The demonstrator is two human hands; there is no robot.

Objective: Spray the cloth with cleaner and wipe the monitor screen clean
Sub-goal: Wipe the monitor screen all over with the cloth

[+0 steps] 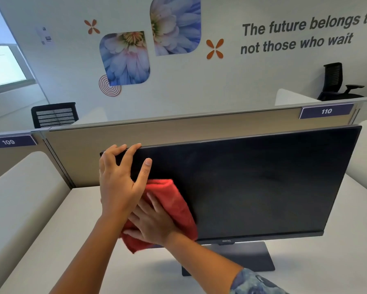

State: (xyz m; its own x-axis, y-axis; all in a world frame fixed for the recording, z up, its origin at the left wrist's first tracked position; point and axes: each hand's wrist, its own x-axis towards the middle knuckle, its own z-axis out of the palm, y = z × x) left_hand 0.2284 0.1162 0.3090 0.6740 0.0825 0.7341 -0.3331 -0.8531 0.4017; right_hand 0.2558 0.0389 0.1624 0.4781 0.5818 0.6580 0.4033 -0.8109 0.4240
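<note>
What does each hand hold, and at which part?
The left hand grips the monitor at its top left corner. The right hand grips nothing; it only presses the red cloth flat against the monitor.

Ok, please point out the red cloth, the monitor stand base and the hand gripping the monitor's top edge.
red cloth (174, 200): head view, its upper fold.
monitor stand base (252, 257): head view, its flat top.
left hand (119, 183): head view, back of the hand.

Left of centre, the monitor (263, 183) is held by the left grip (119, 183) and a red cloth (174, 200) is pressed on it by the right grip (155, 225).
</note>
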